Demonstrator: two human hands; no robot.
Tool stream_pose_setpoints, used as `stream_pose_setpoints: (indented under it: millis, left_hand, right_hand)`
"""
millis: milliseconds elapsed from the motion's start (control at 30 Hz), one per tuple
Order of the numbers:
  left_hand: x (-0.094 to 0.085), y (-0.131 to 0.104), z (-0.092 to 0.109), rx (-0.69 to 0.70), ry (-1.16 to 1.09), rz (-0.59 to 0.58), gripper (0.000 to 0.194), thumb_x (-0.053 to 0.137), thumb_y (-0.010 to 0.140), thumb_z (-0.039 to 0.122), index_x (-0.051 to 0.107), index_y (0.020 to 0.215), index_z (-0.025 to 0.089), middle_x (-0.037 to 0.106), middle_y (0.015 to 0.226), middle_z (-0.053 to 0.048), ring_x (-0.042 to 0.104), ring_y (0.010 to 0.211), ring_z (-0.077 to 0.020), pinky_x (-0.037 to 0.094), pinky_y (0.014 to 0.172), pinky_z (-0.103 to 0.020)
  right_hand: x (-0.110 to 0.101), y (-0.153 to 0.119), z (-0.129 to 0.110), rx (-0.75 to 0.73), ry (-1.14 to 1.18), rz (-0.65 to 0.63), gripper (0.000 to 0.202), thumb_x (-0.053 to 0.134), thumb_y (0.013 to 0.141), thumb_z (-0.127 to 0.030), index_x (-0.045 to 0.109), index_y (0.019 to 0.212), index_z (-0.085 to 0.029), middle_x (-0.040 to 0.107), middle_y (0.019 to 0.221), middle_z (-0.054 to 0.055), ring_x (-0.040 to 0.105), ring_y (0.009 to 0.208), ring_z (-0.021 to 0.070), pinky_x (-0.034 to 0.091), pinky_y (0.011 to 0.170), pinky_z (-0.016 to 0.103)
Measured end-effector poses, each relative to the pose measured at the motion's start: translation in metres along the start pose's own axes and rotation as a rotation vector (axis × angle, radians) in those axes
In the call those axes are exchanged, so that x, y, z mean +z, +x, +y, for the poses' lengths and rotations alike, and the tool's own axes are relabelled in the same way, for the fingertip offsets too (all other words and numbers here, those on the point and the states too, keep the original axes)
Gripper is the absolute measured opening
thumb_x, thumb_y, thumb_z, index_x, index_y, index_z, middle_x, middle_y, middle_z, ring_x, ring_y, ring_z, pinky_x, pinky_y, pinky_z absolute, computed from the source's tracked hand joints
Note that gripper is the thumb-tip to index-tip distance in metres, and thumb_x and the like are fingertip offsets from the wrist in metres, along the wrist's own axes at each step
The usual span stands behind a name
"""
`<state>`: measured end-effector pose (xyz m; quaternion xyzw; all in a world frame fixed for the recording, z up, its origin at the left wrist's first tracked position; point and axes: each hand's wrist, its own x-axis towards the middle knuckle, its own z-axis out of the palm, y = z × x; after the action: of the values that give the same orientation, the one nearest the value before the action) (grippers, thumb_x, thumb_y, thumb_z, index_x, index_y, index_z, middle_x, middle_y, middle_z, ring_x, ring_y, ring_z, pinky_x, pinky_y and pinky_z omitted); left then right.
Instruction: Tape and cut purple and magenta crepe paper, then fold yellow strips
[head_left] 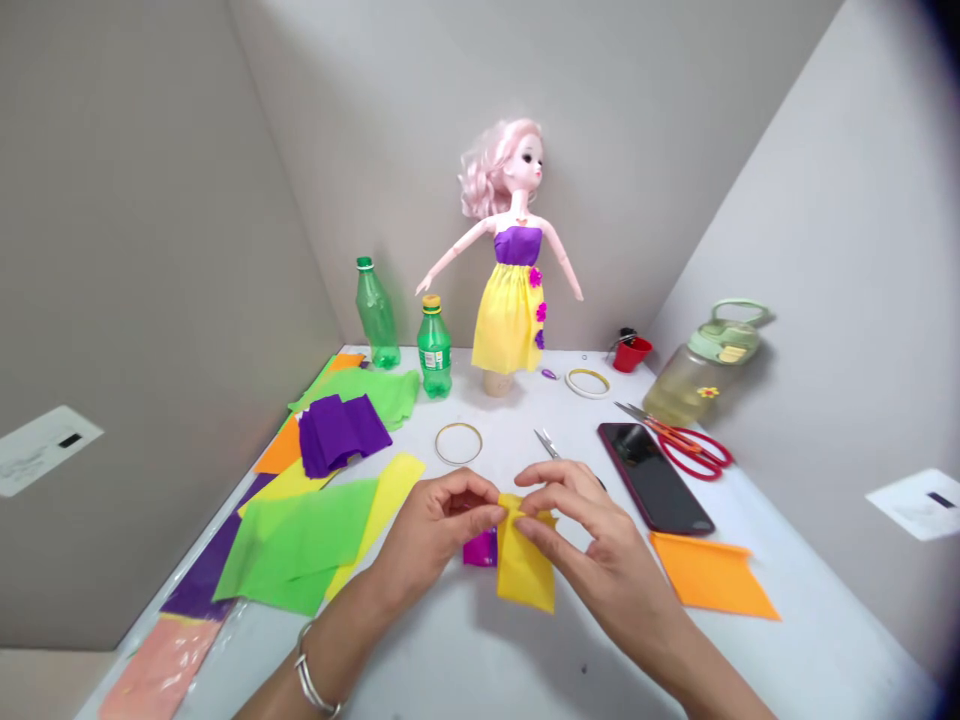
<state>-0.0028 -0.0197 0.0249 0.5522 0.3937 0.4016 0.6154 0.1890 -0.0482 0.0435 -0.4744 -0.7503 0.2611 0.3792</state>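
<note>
A small piece of yellow fabric (526,570) hangs between my hands above the front of the table. My left hand (442,520) pinches its upper left corner between thumb and forefinger. At its upper right, the thumb and forefinger of my right hand (589,525) close on the same piece, with the other fingers bent over it. Behind the fabric, a magenta piece (480,548) shows partly beside my left fingers. Small scissors (547,444) lie just beyond my right hand, which hides their handles. A thin bangle (459,444) rests beyond my left hand.
At the back stands a doll (510,290) in a purple and yellow dress, near two green bottles (435,355). Coloured fabric sheets (300,540) cover the left side. On the right are a phone (654,478), red-handled scissors (694,453), an orange piece (716,575) and a water bottle (694,375).
</note>
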Motion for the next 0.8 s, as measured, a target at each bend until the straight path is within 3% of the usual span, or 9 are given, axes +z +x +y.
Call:
stream_pose_setpoints:
  millis: [100,300,800]
  left_hand:
    - [0.007,0.003,-0.01,-0.022,-0.054,0.033,0.026,0.076,0.073,0.039,0.067,0.079,0.015,0.061,0.07,0.0,0.052,0.064,-0.0119,0.043,0.062,-0.023]
    - [0.008,-0.005,-0.026,-0.053,-0.052,0.039,0.019,0.074,0.077,0.034,0.068,0.079,0.016,0.062,0.073,0.0,0.055,0.066,-0.0123,0.045,0.062,-0.021]
    - [0.007,-0.01,-0.031,-0.022,-0.02,0.066,0.019,0.068,0.085,0.037,0.067,0.084,0.018,0.064,0.078,0.0,0.059,0.072,-0.013,0.049,0.067,-0.021]
  right_hand:
    - [0.002,-0.003,0.007,0.032,0.019,0.01,0.014,0.058,0.095,-0.031,0.065,0.084,-0.026,0.061,0.119,0.005,0.055,0.115,0.0234,0.044,0.097,0.037]
    - [0.011,-0.004,0.014,-0.085,0.024,-0.04,0.009,0.058,0.094,-0.022,0.064,0.088,-0.025,0.064,0.116,0.006,0.052,0.121,0.0236,0.045,0.099,0.038]
    - [0.015,0.0,0.008,0.066,0.109,-0.026,0.015,0.057,0.094,-0.025,0.056,0.079,-0.024,0.065,0.084,0.002,0.059,0.087,0.0212,0.044,0.09,0.038]
